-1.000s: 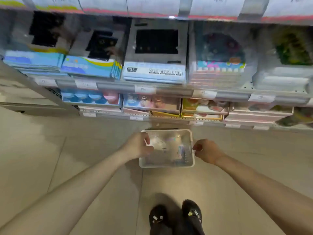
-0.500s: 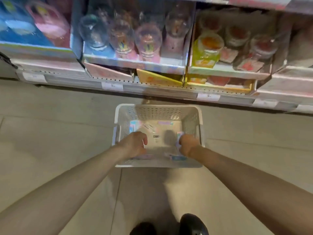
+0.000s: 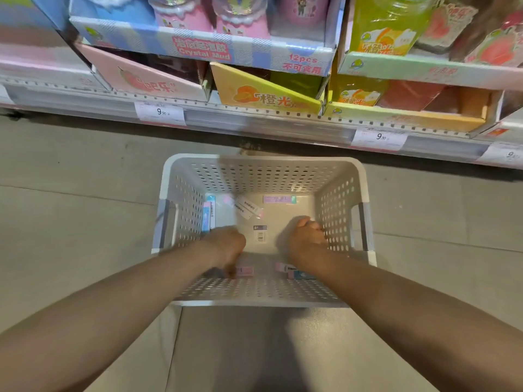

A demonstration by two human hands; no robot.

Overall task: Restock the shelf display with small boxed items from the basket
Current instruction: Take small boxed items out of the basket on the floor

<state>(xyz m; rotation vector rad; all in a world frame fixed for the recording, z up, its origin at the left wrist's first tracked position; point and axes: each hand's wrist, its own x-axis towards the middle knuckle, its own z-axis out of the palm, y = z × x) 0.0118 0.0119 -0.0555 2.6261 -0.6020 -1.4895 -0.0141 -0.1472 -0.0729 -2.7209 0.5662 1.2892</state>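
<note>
Reaching deeper into basket (image 3: pixel 264 176) now, both hands lower than before — left hand (image 3: pixel 226 244) pinching pink small box (image 3: pixel 244 271) at near wall, right hand (image 3: pixel 305 236) curled, grip unclear. More boxes (image 3: pixel 278 199) along far edge; shelf (image 3: pixel 254 120) beyond.
</note>
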